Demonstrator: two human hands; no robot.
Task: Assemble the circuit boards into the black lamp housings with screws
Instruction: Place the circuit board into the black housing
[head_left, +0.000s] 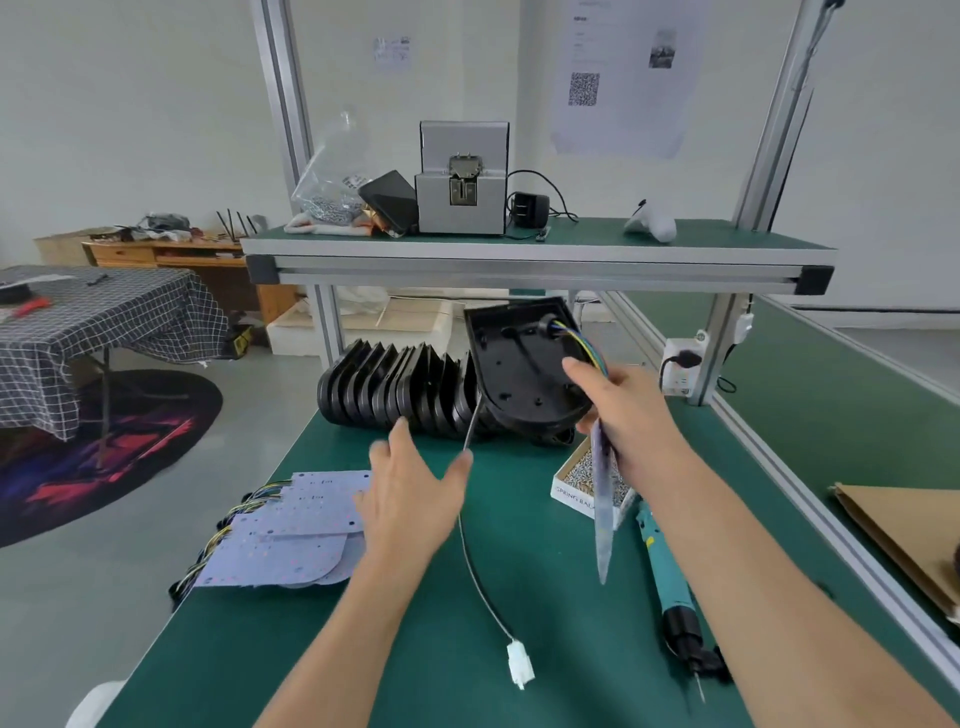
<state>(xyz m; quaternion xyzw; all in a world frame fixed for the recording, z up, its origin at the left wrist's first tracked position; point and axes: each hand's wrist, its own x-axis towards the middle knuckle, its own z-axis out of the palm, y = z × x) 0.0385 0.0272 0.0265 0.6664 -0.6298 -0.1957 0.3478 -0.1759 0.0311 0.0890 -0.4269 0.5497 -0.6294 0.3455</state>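
Nearest the person, a white connector (521, 670) lay on the green bench (395, 623) at the end of a thin grey cable (475, 566) that curved up past the left hand and rose to the raised housing. To its right an electric screwdriver (670, 587) lay along the bench, its tip blurred near the right forearm.

The left hand (415, 499) hovered over the mat with fingers spread wide, holding nothing; the cable passed just beside its thumb, and whether they touched could not be told. Left of it sat a loose stack of pale circuit boards (291, 540), D-shaped, speckled with small dots, with twisted coloured wires trailing off the bench edge.

The right hand (628, 410) gripped a black lamp housing (524, 358) by its lower right edge, tilted up with its hollow inside facing the viewer; yellow, blue and green wires came through a hole near its top. From the same hand a circuit board (602, 509) hung edge-on, blurred, so its face could not be read. Behind it a small box of screws (587, 478) was partly hidden.

Farther back, a row of black housings (400, 389) stood on edge against each other.
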